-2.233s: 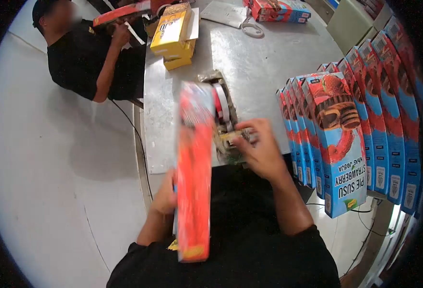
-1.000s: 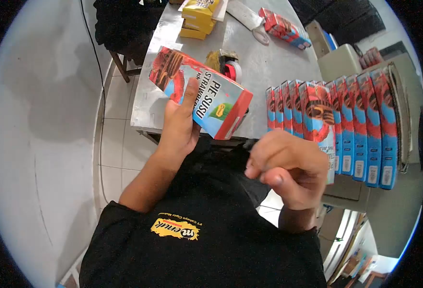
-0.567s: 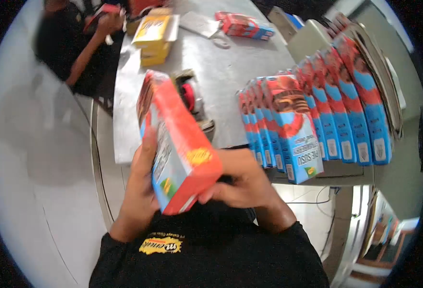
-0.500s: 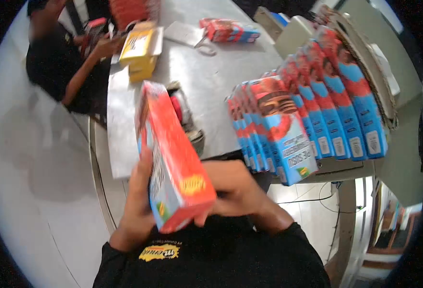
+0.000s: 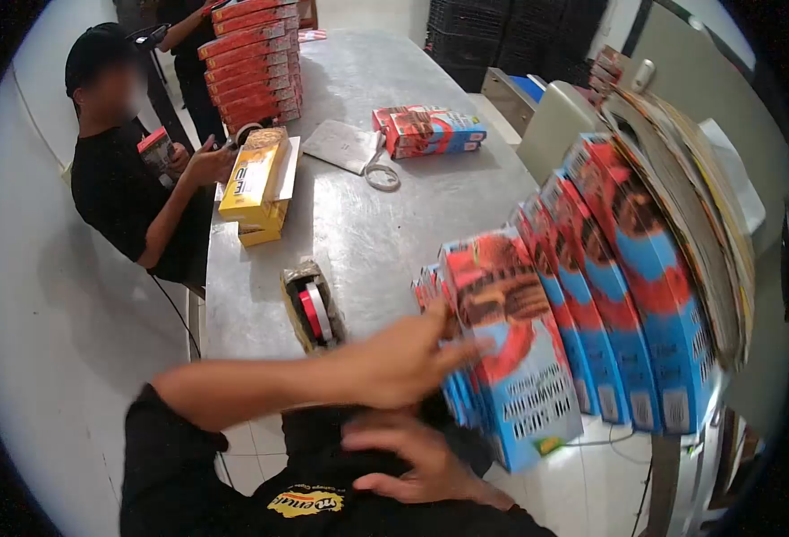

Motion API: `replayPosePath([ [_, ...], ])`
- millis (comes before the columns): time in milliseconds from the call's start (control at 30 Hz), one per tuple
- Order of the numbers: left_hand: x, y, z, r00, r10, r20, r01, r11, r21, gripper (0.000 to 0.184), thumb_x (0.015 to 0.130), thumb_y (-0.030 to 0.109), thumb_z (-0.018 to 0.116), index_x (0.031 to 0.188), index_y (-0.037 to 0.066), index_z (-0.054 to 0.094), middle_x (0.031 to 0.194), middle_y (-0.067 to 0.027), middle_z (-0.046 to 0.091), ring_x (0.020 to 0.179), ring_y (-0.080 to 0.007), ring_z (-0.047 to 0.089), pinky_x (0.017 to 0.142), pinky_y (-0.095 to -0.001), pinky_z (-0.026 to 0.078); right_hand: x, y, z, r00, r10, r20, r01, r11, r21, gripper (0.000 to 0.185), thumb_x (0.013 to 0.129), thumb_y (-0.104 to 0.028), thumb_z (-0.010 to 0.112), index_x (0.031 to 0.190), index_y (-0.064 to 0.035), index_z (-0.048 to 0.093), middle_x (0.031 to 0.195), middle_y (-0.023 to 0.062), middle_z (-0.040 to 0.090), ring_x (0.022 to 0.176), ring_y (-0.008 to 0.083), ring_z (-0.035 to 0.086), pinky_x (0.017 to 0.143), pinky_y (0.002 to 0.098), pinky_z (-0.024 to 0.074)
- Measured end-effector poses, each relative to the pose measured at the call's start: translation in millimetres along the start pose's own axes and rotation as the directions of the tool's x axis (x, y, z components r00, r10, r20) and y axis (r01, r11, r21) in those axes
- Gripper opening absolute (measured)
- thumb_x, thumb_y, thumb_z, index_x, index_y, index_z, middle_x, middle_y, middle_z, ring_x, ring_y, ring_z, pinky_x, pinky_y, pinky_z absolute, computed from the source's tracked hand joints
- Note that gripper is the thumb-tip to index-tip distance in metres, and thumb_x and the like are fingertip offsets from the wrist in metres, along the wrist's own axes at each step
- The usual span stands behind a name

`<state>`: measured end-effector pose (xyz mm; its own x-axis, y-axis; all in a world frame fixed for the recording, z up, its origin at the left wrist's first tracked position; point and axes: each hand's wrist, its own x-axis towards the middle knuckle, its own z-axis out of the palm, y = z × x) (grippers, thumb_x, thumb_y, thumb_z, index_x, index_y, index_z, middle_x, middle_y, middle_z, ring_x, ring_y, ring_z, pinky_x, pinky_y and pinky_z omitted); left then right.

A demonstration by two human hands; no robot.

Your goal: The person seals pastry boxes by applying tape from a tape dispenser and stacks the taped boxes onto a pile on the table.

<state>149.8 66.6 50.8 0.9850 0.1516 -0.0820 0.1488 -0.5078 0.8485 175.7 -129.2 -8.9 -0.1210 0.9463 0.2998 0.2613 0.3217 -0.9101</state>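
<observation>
My left hand (image 5: 399,362) reaches across to the right, fingers apart at the left edge of the front strawberry pie box (image 5: 524,385), one fingertip over its face. No separate box shows in it. My right hand (image 5: 417,461) is nearer my body, blurred, with its fingers spread and nothing in them. The front box leans before a row of similar red and blue boxes (image 5: 622,304), with more box edges partly hidden behind my left hand. A tape dispenser (image 5: 312,309) with a red and white roll lies on the metal table (image 5: 376,224), beyond my left forearm.
Yellow boxes (image 5: 255,179) are stacked at the table's left edge, near a seated co-worker (image 5: 117,152). Farther back are a tall stack of red boxes (image 5: 251,67), a white pouch (image 5: 342,146), a clear tape roll (image 5: 382,177) and two red-blue boxes (image 5: 426,132). Cardboard (image 5: 690,188) stands right.
The box between my hands has left them. My left hand has moved right to the row, and my right hand has dropped back toward my body. The view has shifted, showing more table.
</observation>
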Motion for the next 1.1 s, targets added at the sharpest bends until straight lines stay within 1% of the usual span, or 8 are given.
replayPosePath([
  [33, 6, -31, -16, 0.817, 0.576, 0.020, -0.517, 0.718, 0.466, 0.062, 0.101, 0.020, 0.064, 0.152, 0.000, 0.035, 0.107, -0.0209, 0.067, 0.081, -0.0294, 0.069, 0.072, -0.0414, 0.058, 7, 3, -11, 0.951, -0.107, -0.291, 0.091, 0.994, -0.067, 0.064, 0.089, -0.035, 0.081, 0.134, 0.0013, 0.054, 0.129, 0.0203, 0.055, 0.120, 0.0293, 0.058, 0.110, 0.0430, 0.0409],
  [100, 63, -14, -101, 0.906, 0.029, -0.422, 0.084, 0.966, 0.246, 0.040, 0.102, 0.034, 0.059, 0.118, -0.003, 0.063, 0.082, -0.0198, 0.070, 0.075, -0.0345, 0.069, 0.070, -0.0462, 0.054, 20, 18, -5, 0.866, -0.149, -0.478, 0.188, 0.981, 0.036, 0.074, 0.088, -0.041, 0.081, 0.139, 0.0014, 0.047, 0.139, 0.0233, 0.045, 0.128, 0.0328, 0.052, 0.111, 0.0441, 0.0403],
  [300, 344, -227, -172, 0.443, 0.846, -0.296, 0.279, 0.184, 0.943, 0.054, 0.077, 0.035, 0.080, 0.112, -0.002, 0.063, 0.103, -0.0167, 0.070, 0.088, -0.0422, 0.068, 0.081, -0.0502, 0.056, 22, 9, -27, 0.928, 0.079, -0.365, -0.072, 0.997, 0.034, 0.036, 0.096, -0.025, 0.071, 0.123, -0.0026, 0.064, 0.131, 0.0178, 0.060, 0.112, 0.0294, 0.063, 0.098, 0.0423, 0.0494],
  [567, 198, -172, -220, 0.632, 0.693, -0.348, 0.112, 0.363, 0.925, 0.012, 0.087, 0.006, 0.060, 0.098, 0.005, 0.065, 0.085, -0.0185, 0.068, 0.086, -0.0381, 0.069, 0.075, -0.0454, 0.055, 29, 65, -2, 0.983, 0.134, -0.128, -0.103, 0.970, 0.219, 0.037, 0.101, -0.020, 0.065, 0.132, -0.0019, 0.057, 0.122, 0.0134, 0.064, 0.120, 0.0246, 0.061, 0.107, 0.0401, 0.0462],
  [733, -131, -83, -175, 0.690, 0.561, -0.457, -0.003, 0.634, 0.773, 0.023, 0.085, -0.002, 0.070, 0.107, 0.006, 0.066, 0.116, -0.0121, 0.074, 0.120, -0.0314, 0.065, 0.119, -0.0580, 0.032, 59, 109, 23, 0.986, 0.163, 0.039, -0.027, -0.080, 0.996, 0.086, 0.101, -0.068, 0.038, 0.155, -0.0015, 0.032, 0.143, 0.0239, 0.055, 0.120, 0.0382, 0.062, 0.105, 0.0517, 0.0473],
  [833, -214, -81, -93, 0.569, 0.675, -0.470, -0.088, 0.618, 0.781, 0.018, 0.083, 0.004, 0.076, 0.090, 0.009, 0.060, 0.110, -0.0137, 0.075, 0.116, -0.0317, 0.067, 0.120, -0.0628, 0.031, 68, 72, 22, 0.981, 0.082, 0.174, -0.171, -0.050, 0.984, 0.087, 0.101, -0.065, 0.047, 0.158, -0.0017, 0.028, 0.144, 0.0257, 0.053, 0.124, 0.0384, 0.061, 0.099, 0.0495, 0.0533],
  [933, -245, -76, -31, 0.642, 0.583, -0.498, 0.080, 0.595, 0.799, 0.016, 0.084, 0.011, 0.077, 0.097, 0.007, 0.068, 0.123, -0.0170, 0.072, 0.126, -0.0356, 0.063, 0.121, -0.0595, 0.031, 79, 14, 28, 0.836, 0.323, 0.443, -0.547, 0.553, 0.629, 0.076, 0.097, -0.012, 0.070, 0.158, 0.0016, 0.027, 0.133, 0.0164, 0.060, 0.119, 0.0217, 0.061, 0.097, 0.0330, 0.0523],
  [1100, -238, -115, 45, 0.304, 0.470, -0.829, 0.230, 0.808, 0.543, 0.026, 0.088, 0.017, 0.077, 0.109, 0.004, 0.071, 0.149, -0.0290, 0.051, 0.139, -0.0416, 0.051, 0.121, -0.0576, 0.029, 55, 12, 85, 0.937, 0.308, 0.167, -0.347, 0.741, 0.575, 0.048, 0.101, -0.015, 0.062, 0.141, 0.0028, 0.045, 0.127, 0.0110, 0.060, 0.121, 0.0156, 0.056, 0.105, 0.0349, 0.0449],
])
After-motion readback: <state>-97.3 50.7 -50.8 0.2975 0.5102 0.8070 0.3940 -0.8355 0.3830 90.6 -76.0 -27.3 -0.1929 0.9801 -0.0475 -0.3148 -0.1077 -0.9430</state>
